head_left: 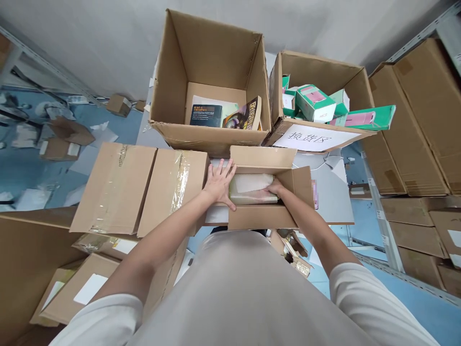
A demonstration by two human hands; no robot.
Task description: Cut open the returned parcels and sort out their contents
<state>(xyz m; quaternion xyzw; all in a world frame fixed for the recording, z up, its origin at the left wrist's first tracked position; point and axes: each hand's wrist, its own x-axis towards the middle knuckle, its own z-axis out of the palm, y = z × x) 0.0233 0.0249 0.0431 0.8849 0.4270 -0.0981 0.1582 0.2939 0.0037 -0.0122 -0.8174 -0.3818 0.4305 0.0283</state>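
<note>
An open cardboard box (pixel 264 217) sits in front of me on the table with its flaps folded out. Inside it lies a package (pixel 252 185) in pale, translucent wrap; what the wrap covers is blurred. My left hand (pixel 219 185) is spread flat at the box's left end, thumb pointing toward me and fingers apart. From the right, my right hand (pixel 275 187) reaches into the box and grips the package's right end, its fingertips partly hidden by the wrap.
Two taped cartons (pixel 173 187) stand close on the left. Behind are a large open carton (pixel 212 132) holding books and another carton (pixel 275 96) with green boxes (pixel 315 103). Shelves of cartons (pixel 410 211) flank the right. A big carton (pixel 32 250) holds parcels at lower left.
</note>
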